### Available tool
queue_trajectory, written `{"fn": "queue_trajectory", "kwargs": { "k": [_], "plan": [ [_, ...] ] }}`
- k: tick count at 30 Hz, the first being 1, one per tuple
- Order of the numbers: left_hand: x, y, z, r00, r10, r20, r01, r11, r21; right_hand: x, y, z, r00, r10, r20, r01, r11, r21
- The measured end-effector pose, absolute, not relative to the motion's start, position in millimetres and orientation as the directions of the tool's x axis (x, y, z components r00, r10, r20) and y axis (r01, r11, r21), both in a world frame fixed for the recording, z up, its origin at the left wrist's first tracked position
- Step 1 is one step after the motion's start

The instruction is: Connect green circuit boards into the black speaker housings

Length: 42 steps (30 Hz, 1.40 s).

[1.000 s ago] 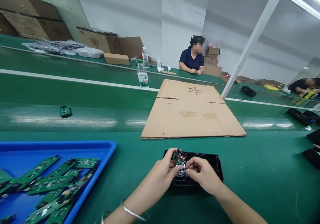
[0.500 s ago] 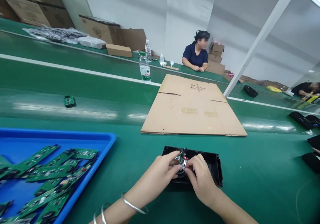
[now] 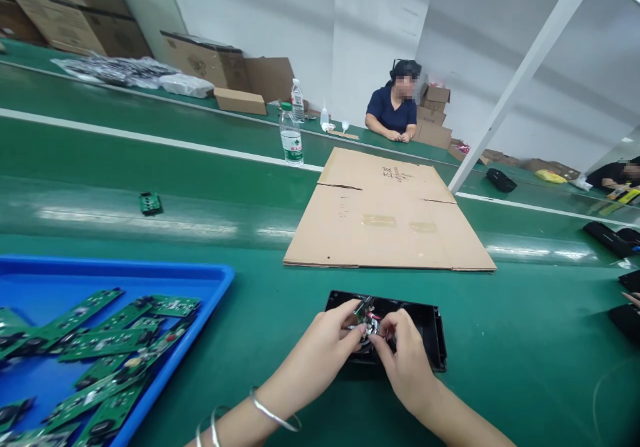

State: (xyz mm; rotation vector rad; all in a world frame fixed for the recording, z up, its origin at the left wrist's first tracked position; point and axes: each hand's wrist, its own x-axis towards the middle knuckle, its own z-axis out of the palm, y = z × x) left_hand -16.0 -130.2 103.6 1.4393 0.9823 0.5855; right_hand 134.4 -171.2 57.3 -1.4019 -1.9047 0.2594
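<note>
A black plastic housing [image 3: 429,332] lies open on the green table, with both hands over its left and middle part. My left hand [image 3: 327,340] pinches a small green circuit board [image 3: 363,307], tilted above the housing. Close beside it, my right hand [image 3: 406,360] has its thumb and fingers together at the wires and connector [image 3: 373,327]; exactly what they grip is too small to tell. Red and white wires show between the two hands. A round part lies partly hidden under the fingers.
At the left is a blue tray [image 3: 200,275] with several green circuit boards. A flat cardboard sheet [image 3: 390,234] lies beyond the housing. Behind it stands a water bottle [image 3: 291,142]. One small board [image 3: 150,203] rests on the belt; a person [image 3: 393,110] sits across.
The small circuit board has tilted lower over the housing in my left hand. My right hand's fingers have shifted slightly at the wires. The small board on the belt has moved right.
</note>
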Motion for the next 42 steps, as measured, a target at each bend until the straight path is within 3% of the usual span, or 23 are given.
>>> {"fn": "queue_trajectory", "kwargs": {
  "k": [4, 14, 18, 22, 28, 31, 37, 42],
  "plan": [
    [-15, -133, 99, 0.483, 0.864, -0.144, 0.235, 0.031, 0.972, 136, -169, 61, -0.152, 0.936, 0.318, 0.703, 0.329, -0.631],
    [-8, -141, 94, 0.467, 0.866, -0.178, 0.225, 0.078, 0.971, 133, -170, 59, -0.128, 0.914, 0.384, 0.743, 0.345, -0.573],
    [-11, -140, 99, 0.488, 0.853, -0.184, 0.302, 0.032, 0.953, 135, -166, 63, -0.119, 0.95, 0.288, 0.69, 0.287, -0.665],
    [-20, -137, 113, 0.479, 0.854, -0.203, 0.513, -0.084, 0.854, 141, -160, 73, -0.121, 0.981, 0.15, 0.59, 0.193, -0.784],
    [-34, -134, 123, 0.455, 0.856, -0.246, 0.633, -0.117, 0.765, 129, -149, 81, -0.165, 0.981, 0.104, 0.767, 0.194, -0.612],
    [-35, -132, 117, 0.447, 0.867, -0.22, 0.586, -0.097, 0.805, 126, -146, 80, -0.18, 0.979, 0.1, 0.782, 0.204, -0.588],
    [-21, -133, 99, 0.395, 0.911, -0.12, 0.534, -0.121, 0.837, 151, -156, 81, -0.068, 0.996, 0.062, 0.542, 0.089, -0.836],
    [-8, -138, 89, 0.366, 0.93, -0.032, 0.515, -0.174, 0.84, 152, -173, 80, -0.172, 0.961, 0.215, 0.581, 0.275, -0.766]
  ]
}}
